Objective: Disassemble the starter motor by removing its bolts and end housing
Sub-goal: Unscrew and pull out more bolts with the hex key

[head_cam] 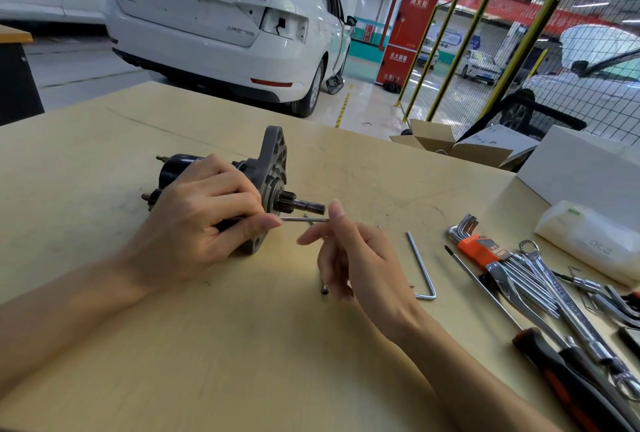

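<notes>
Drawing a through bolt out of the starter motor [221,189]

Left hand [194,220] grips the motor, thumb pinching the long bolt [304,219]; right hand [353,251], fingers loosely spread, should pull it straight outward.

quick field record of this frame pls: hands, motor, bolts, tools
left hand: rests on starter motor, thumb and finger pinch long bolt
right hand: open, fingertips at the bolt's far end
motor: on its side on table, end housing still on
loose bolt: on table under right hand
tools: hex key; hex key set, wrenches to the right
</notes>
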Demonstrator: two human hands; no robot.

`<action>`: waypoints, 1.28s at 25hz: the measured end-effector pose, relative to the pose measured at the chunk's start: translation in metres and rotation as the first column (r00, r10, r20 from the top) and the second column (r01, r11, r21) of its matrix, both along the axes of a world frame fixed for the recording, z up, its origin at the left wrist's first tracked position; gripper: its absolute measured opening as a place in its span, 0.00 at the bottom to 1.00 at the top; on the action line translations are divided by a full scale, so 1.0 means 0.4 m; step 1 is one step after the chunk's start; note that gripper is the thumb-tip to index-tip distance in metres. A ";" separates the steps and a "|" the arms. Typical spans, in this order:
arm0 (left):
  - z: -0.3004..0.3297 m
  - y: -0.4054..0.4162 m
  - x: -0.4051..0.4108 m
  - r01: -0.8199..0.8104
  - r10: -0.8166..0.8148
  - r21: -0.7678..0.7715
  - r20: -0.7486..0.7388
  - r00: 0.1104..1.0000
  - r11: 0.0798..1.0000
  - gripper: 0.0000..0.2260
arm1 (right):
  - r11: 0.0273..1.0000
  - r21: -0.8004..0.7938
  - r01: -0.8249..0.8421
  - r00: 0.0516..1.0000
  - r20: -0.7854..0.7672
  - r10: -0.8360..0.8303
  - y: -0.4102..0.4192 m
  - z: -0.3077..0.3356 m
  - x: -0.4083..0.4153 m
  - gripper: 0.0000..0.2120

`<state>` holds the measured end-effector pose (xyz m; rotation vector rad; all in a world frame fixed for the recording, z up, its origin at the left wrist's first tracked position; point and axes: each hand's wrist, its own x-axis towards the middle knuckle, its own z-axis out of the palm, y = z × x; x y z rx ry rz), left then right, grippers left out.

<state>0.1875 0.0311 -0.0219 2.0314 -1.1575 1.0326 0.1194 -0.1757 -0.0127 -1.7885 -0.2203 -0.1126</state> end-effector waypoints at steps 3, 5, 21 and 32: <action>0.000 0.000 -0.003 0.005 -0.005 0.019 -0.008 1.000 1.000 0.15 | 0.999 0.044 -0.007 1.000 -0.015 0.008 -0.004 0.005 0.000 0.22; 0.001 0.001 -0.004 0.015 -0.015 0.009 -0.039 0.999 1.000 0.13 | 0.999 0.039 0.018 1.000 0.020 -0.019 -0.003 0.004 -0.003 0.22; 0.011 0.016 -0.009 -0.047 0.051 0.168 -0.021 0.998 0.985 0.21 | 0.985 -0.104 0.137 0.975 0.190 -0.115 0.003 0.000 -0.005 0.25; 0.012 0.012 -0.011 -0.039 0.045 0.153 -0.035 0.998 0.988 0.12 | 0.989 -0.087 0.118 0.982 0.158 -0.104 -0.002 -0.004 -0.001 0.23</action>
